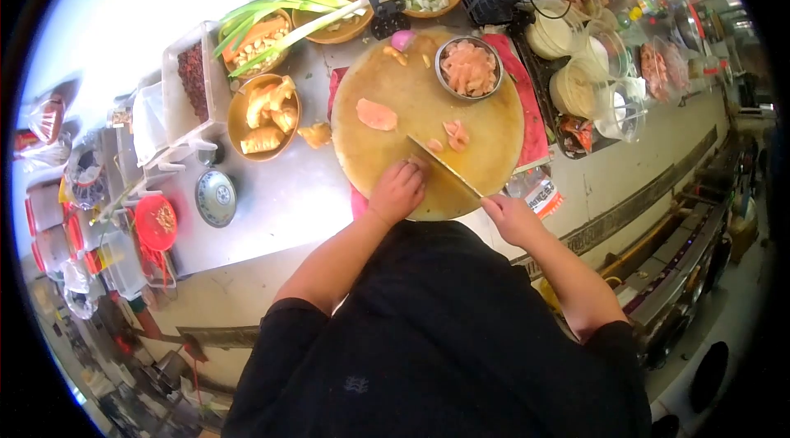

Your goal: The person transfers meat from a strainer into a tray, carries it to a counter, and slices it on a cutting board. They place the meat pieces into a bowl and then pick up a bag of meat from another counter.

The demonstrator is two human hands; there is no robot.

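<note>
Pink meat [420, 163] lies under the left fingers [398, 184]; the right fingers [504, 214] clench a knife [448, 166].

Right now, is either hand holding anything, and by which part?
The right hand holds the knife at its handle end, the blade over the round board. The left hand rests on the board near the blade; any grip beneath it cannot be told.

the knife [445, 165], seen nearly edge-on, slants over the round board [370, 80]; a pale pink meat slice [376, 115] lies flat there, smaller pieces [456, 136] beyond the blade, more filling a metal bowl [498, 85].
</note>
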